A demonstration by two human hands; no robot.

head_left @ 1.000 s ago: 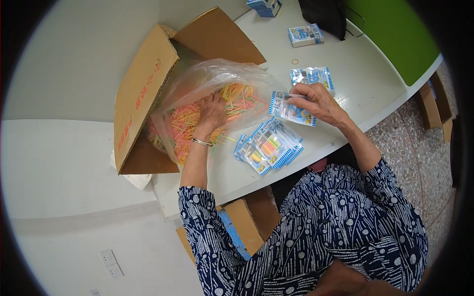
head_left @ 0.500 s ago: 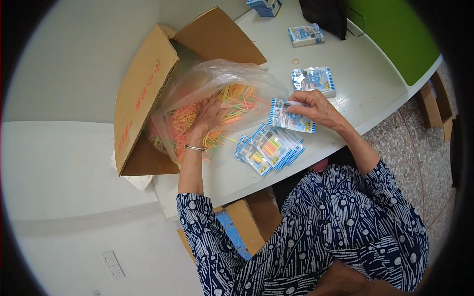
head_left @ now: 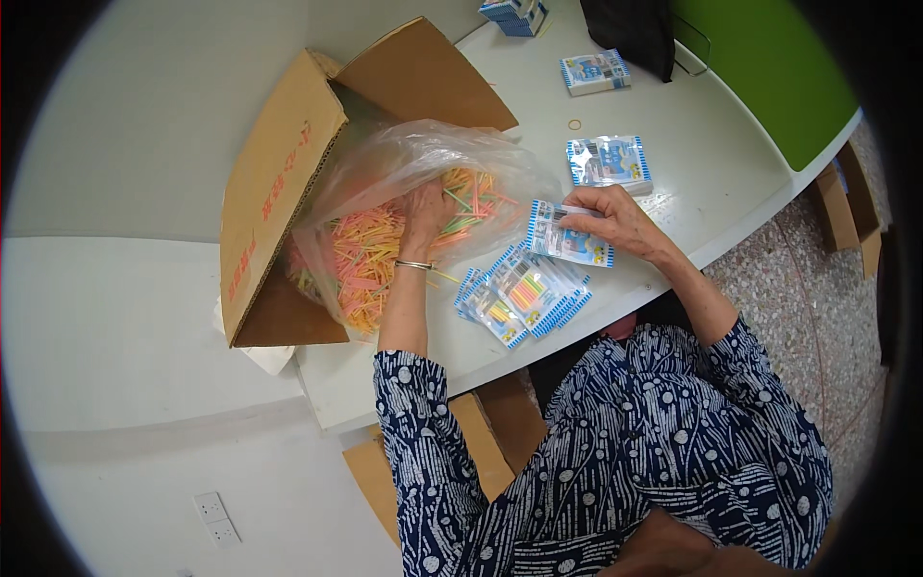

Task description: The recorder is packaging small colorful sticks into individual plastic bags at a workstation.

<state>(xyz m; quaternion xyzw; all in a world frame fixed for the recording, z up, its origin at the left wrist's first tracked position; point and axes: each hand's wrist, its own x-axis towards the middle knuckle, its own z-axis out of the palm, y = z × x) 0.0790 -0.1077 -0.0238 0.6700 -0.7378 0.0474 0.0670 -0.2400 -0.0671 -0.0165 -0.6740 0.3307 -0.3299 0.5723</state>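
Note:
Inside an open clear plastic bag (head_left: 423, 139), my left hand (head_left: 426, 213) reaches down into a heap of thin pink, orange, yellow and green sticks (head_left: 361, 255). Its fingertips are buried, so any grip is hidden. My right hand (head_left: 615, 223) pinches a small blue-and-white packet (head_left: 562, 245) above the table. Just below that packet lie several overlapping filled packets (head_left: 534, 293), with coloured sticks showing through their windows.
The bag sits in a cardboard box (head_left: 279, 202) tipped on its side. Farther back on the white table (head_left: 692, 163) are flat packet stacks (head_left: 611, 162), a rubber band (head_left: 575, 124), a black bag (head_left: 630, 29) and more blue packets (head_left: 519, 16). Another carton (head_left: 481, 433) stands below the table edge.
My left hand has shifted right and slightly farther into the bag, and its fingers have gone out of sight among the sticks. My right hand still holds the packet, nearly in place.

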